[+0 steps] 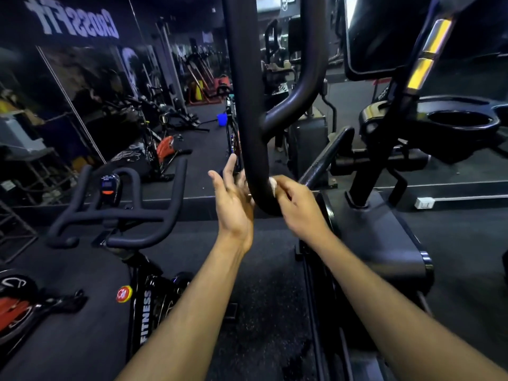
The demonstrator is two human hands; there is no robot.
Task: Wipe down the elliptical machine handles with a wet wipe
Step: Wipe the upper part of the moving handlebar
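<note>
Both hands meet at the lower bend of the black elliptical handle (251,149), a thick padded tube that drops from the top of the view and curves at the bottom towards the machine. On its right side, the right hand (295,207) has its fingers curled around a small white wet wipe (273,184), pinching it against the tube just above the bend; only a little of the wipe shows between the fingertips and the handle. Across from it, the left hand (233,199) is released, palm turned towards the handle, fingers straight and spread, holding nothing; whether its far fingers touch the tube cannot be told. A second curved bar (308,78) branches up and right from the handle. To the right stand the console mast with yellow strips (428,50) and a round cup holder (461,123). To the left is a spin bike with looped black handlebars (115,213) and a small display (108,185).
</note>
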